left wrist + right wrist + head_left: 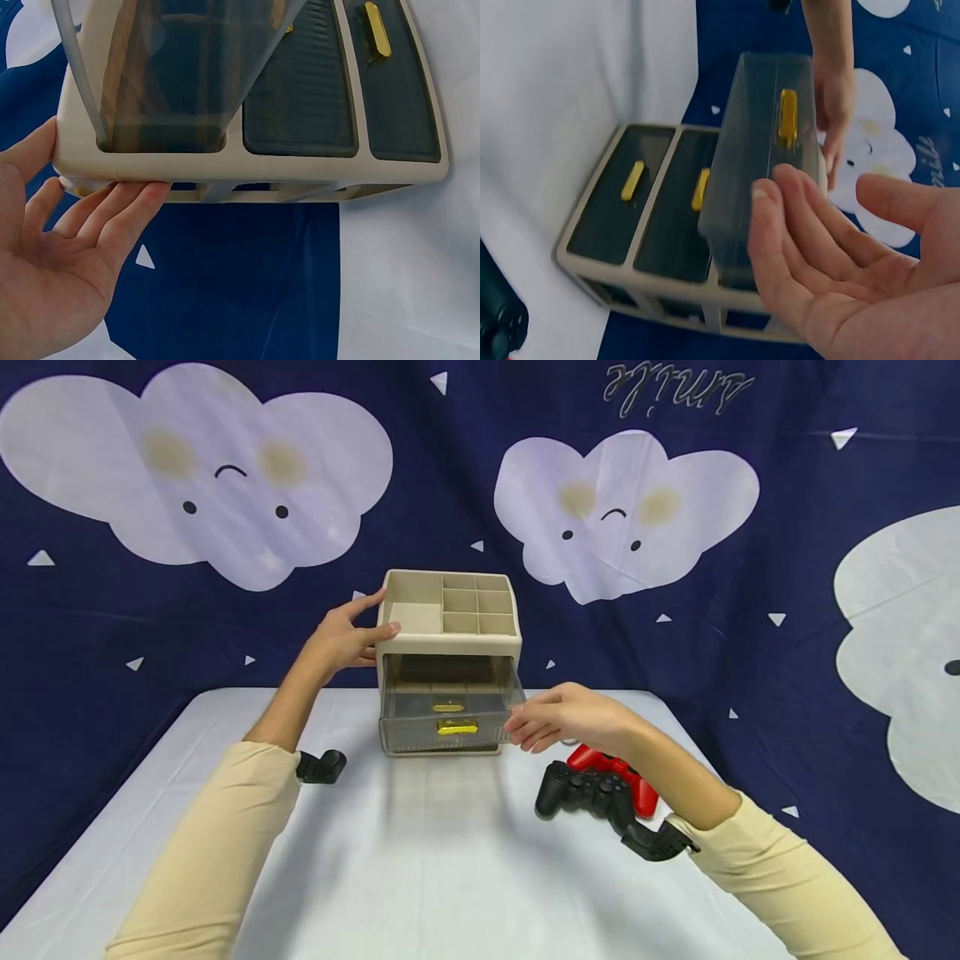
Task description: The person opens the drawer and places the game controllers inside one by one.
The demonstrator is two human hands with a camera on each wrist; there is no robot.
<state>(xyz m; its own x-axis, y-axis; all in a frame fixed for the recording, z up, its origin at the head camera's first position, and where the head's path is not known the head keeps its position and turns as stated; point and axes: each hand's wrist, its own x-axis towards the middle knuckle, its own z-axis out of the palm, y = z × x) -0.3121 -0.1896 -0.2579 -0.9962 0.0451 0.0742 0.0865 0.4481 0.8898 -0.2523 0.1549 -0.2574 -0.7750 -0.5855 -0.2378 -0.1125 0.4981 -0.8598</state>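
A cream desktop drawer organizer stands toward the back of the table, with a compartmented top tray. Its see-through grey top drawer is pulled well out and carries a yellow handle. My left hand holds the organizer's upper left edge, thumb over the front rim and fingers along the side wall. At the drawer's front right corner is my right hand, its fingertips touching the drawer and its thumb apart. In the right wrist view, the two lower drawers are closed in the frame.
A black game controller and a red one lie overlapping on the table, below my right forearm. White cloth covers the table. A dark blue curtain printed with clouds hangs close behind the organizer.
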